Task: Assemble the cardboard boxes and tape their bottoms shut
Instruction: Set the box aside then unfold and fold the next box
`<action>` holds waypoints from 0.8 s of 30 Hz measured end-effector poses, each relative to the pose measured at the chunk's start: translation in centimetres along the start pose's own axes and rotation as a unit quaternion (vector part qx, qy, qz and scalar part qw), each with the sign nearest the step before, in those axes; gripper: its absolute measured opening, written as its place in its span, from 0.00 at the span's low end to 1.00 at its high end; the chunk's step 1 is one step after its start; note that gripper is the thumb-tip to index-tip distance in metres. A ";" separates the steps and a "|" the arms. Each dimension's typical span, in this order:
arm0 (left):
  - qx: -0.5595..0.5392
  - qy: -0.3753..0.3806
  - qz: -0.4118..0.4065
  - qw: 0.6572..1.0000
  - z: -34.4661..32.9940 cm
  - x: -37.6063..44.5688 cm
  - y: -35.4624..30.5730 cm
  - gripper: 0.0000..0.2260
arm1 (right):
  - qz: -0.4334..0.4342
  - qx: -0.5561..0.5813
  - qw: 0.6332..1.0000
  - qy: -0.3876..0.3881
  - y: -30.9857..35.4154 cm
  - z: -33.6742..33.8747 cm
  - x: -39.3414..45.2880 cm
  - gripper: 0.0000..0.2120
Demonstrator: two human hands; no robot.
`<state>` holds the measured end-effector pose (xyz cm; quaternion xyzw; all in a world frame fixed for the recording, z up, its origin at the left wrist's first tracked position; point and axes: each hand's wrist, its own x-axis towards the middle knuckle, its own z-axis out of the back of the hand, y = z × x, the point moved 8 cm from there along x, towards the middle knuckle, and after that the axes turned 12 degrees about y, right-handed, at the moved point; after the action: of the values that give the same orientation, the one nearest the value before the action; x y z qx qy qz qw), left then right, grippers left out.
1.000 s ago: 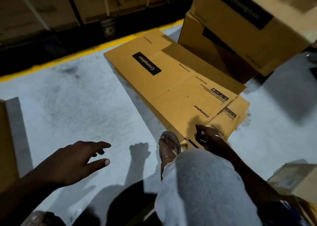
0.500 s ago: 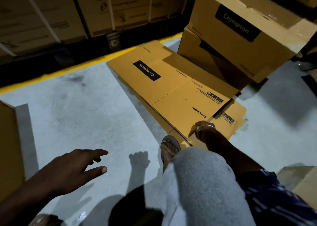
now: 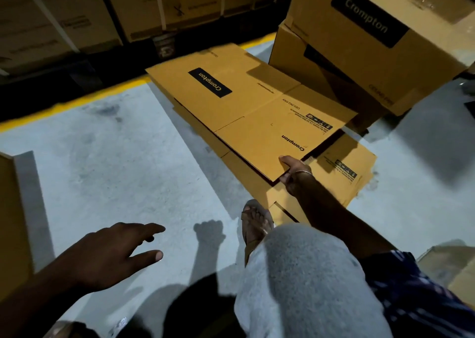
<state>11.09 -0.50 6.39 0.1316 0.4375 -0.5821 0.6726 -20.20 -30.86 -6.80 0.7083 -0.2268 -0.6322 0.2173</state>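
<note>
The left hand [image 3: 113, 255] hangs near, over the grey floor [image 3: 108, 163], with its fingers spread and nothing in it. A foot in a sandal [image 3: 254, 222] stands just past it. To the right, the right hand [image 3: 293, 174] pinches the near corner of the top flat box [image 3: 246, 106], thumb on top. A moment ago that corner lay flat on the pile [image 3: 341, 173]; now it is lifted a little, with a dark gap under it. So a new box is coming off to be opened up. Far right, the made-up boxes [image 3: 385, 37] sit stacked.
</note>
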 end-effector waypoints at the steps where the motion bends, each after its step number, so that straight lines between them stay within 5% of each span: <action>1: 0.001 -0.007 0.000 1.000 0.3 -0.2 0.0 0.35 | 0.019 -0.003 1.000 0.001 1.1 -0.8 -0.2 0.28; 3: 0.000 -0.022 0.004 1.000 0.9 -1.0 -0.3 0.29 | 0.059 -0.001 0.998 0.019 3.3 -2.8 -2.2 0.27; 7: -0.016 -0.074 0.021 0.997 2.5 -3.6 0.4 0.28 | 0.093 -0.060 0.984 0.142 6.5 -9.6 -10.3 0.09; 10: -0.054 -0.151 0.042 0.986 4.3 -7.2 1.4 0.32 | 0.117 -0.108 0.968 0.197 8.0 -15.0 -17.2 0.09; 13: -0.140 -0.279 0.030 0.949 6.1 -12.2 2.5 0.26 | 0.119 -0.191 0.940 0.256 7.4 -19.8 -23.4 0.09; 16: -0.267 -0.373 0.007 0.888 5.8 -16.9 4.3 0.25 | 0.105 -0.290 0.911 0.273 4.3 -22.6 -28.0 0.08; 20: -0.414 -0.406 -0.043 0.813 3.6 -21.8 3.6 0.27 | 0.119 -0.375 0.870 0.298 -4.1 -24.8 -30.9 0.11; 23: -0.442 -0.426 -0.067 0.786 2.5 -23.2 1.7 0.29 | 0.149 -0.471 0.826 0.273 -12.4 -24.3 -29.7 0.04; 24: -0.449 -0.428 -0.071 0.781 2.2 -23.2 1.2 0.31 | 0.160 -0.509 0.806 0.256 -15.0 -23.7 -29.1 0.11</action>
<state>14.54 13.88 24.48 -0.4793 0.3245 -0.3619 0.7307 1.23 -0.92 10.00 0.5855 0.0812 -0.4089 0.6952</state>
